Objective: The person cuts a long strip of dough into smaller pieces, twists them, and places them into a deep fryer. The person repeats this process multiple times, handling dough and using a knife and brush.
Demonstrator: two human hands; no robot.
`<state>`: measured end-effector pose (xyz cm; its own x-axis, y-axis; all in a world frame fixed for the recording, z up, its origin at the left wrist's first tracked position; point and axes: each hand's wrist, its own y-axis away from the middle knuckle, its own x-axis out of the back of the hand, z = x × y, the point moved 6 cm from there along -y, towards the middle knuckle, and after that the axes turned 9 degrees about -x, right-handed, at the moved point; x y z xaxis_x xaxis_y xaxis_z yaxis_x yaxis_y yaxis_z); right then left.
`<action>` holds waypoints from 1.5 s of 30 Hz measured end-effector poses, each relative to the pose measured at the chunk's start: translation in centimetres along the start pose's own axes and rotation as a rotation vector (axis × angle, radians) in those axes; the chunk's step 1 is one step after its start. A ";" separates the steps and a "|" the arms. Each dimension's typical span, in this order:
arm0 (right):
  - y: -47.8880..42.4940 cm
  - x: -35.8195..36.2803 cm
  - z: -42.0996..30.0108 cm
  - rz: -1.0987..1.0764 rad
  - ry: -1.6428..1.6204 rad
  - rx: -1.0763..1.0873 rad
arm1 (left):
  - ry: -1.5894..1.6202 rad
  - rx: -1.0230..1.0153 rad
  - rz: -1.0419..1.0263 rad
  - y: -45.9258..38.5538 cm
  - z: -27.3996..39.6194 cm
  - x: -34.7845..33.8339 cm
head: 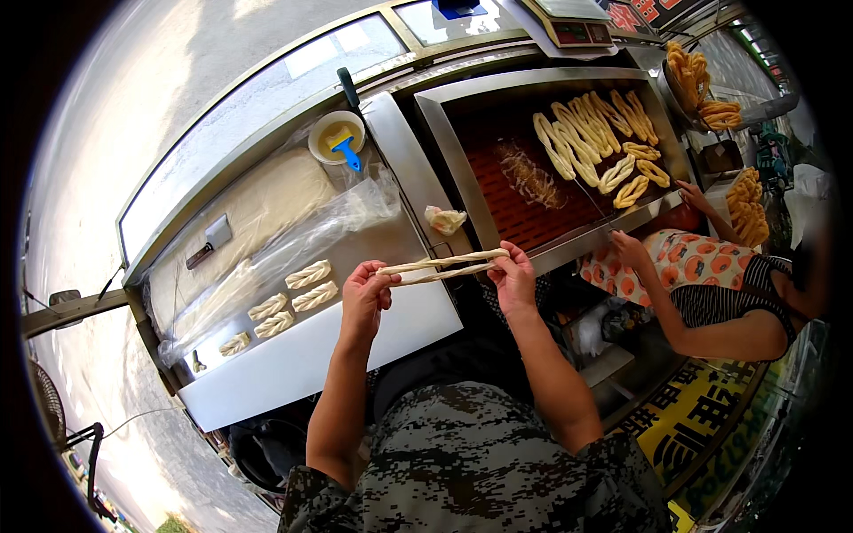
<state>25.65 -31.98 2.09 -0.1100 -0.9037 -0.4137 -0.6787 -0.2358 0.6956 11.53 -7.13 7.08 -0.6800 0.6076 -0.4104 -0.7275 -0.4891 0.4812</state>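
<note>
A long loop of twisted raw dough (436,268) is stretched between my hands above the right end of the metal worktop (406,326). My left hand (368,288) pinches one end. My right hand (513,276) grips the other end, close to the near corner of the fryer (586,256). Several short braided dough pieces (314,296) lie on the worktop to the left of my left hand. Behind them a large slab of dough (266,193) rests under clear plastic sheet (340,216).
Long dough strips (586,130) and smaller twists (632,192) float in the fryer's dark oil. A co-worker (720,293) stands at right, holding a thin rod over it. A bowl with a blue brush (346,152), a dough scraper (212,240) and a crumpled cloth (445,220) sit around the worktop.
</note>
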 end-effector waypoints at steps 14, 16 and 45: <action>-0.2 19.9 -9.4 0.336 0.046 0.058 | -0.111 -0.041 0.101 -8.0 0.6 3.1; 0.2 21.9 -11.6 0.320 -0.094 0.084 | -0.174 -0.096 0.042 -10.8 1.6 0.4; -21.2 13.2 -11.6 0.452 1.796 0.173 | -2.112 -0.594 -0.504 -36.7 -13.4 -25.1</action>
<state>47.00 -43.04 -11.25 0.4449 -0.1547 0.8821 -0.8903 0.0303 0.4544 54.10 -12.82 -10.66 0.2599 0.0909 0.9613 -0.9655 0.0430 0.2570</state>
